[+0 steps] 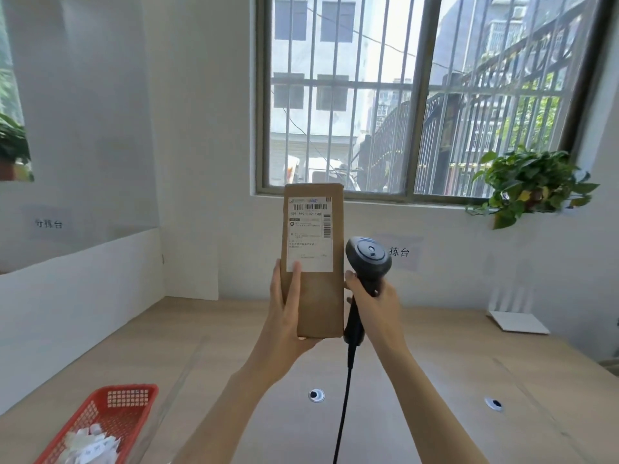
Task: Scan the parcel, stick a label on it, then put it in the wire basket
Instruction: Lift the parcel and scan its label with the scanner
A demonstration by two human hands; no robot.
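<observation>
A tall brown cardboard parcel point(318, 296) stands upright in mid-air above the table, held from below and from its left side by my left hand point(288, 316). A white shipping label point(310, 234) with barcodes covers its upper front. My right hand point(375, 299) grips the handle of a black barcode scanner point(368, 254) just right of the parcel, its round head level with the label's lower half. The scanner's black cable point(345, 396) hangs down toward me. No wire basket is in view.
A red plastic basket point(134, 396) with several small white paper slips sits at the lower left on the wooden table point(435, 380). A white router point(517, 321) stands at the right by the wall, under a potted plant point(529, 185) on the windowsill.
</observation>
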